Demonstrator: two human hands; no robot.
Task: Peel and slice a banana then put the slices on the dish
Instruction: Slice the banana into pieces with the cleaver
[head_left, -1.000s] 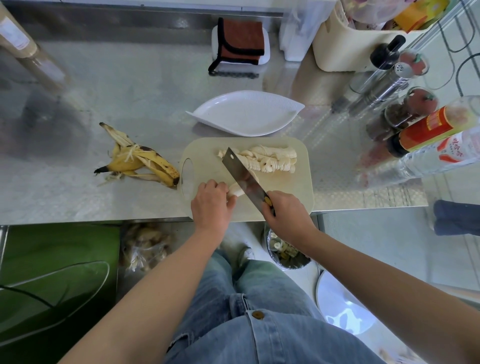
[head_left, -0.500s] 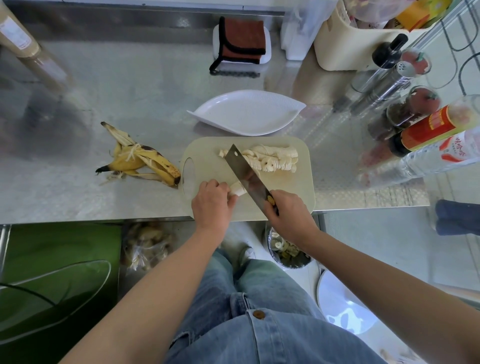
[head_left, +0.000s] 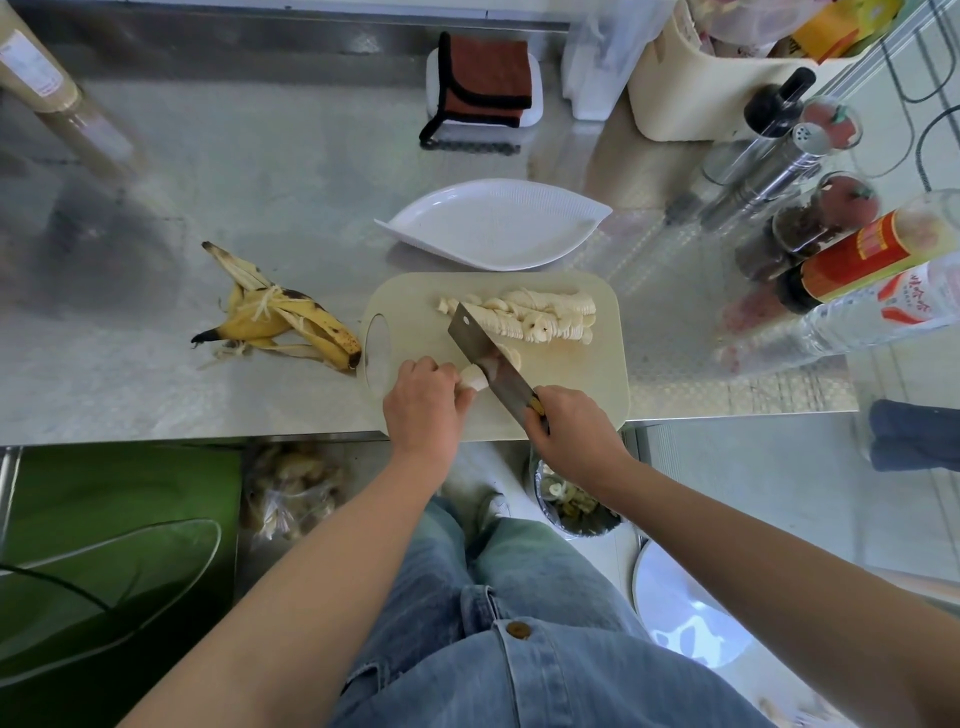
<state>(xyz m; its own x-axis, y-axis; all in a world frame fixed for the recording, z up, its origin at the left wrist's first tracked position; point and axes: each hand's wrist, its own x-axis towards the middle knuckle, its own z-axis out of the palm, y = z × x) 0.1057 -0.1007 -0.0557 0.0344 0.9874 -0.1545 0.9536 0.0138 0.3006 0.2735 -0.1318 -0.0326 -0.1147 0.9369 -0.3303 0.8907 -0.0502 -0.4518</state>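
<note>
A cream cutting board (head_left: 587, 384) lies at the counter's front edge. On its far half sits a heap of banana slices (head_left: 530, 317). My left hand (head_left: 423, 408) grips the short remaining banana stub (head_left: 474, 378) on the board. My right hand (head_left: 576, 434) holds the handle of a cleaver (head_left: 485, 351), whose blade stands across the stub, with one fresh slice just beyond it. A white leaf-shaped dish (head_left: 493, 223) sits empty behind the board.
The banana peel (head_left: 283, 319) lies left of the board. Bottles and spice jars (head_left: 831, 234) crowd the right side. A folded brown cloth (head_left: 485, 83) on a white box and a cream bin (head_left: 691, 78) stand at the back. A bowl (head_left: 571, 499) sits below the counter.
The cleaver has kept chopping at the stub, and a new slice lies beside the blade. My left hand has stayed on the shortening stub.
</note>
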